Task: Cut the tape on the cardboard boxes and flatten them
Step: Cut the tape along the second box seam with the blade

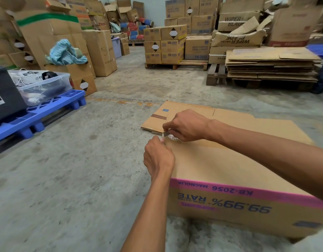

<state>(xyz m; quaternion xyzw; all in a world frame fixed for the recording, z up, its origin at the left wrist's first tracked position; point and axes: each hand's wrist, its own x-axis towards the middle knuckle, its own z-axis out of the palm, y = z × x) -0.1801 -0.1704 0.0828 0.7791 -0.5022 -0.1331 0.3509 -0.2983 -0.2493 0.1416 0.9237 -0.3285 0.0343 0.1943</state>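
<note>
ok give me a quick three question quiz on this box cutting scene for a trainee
1. True or false: the box with the pink band has already been flattened.
2. Which grip is pinching the small dark tool at the box's far corner: the left hand or the right hand?
3. What lies on the concrete floor just beyond the box: A) a flattened cardboard box, B) a blue pallet, C) a clear bin?

Key
1. False, it stands in box shape.
2. The right hand; the left hand pinches crumpled clear tape beside it.
3. A.
</note>
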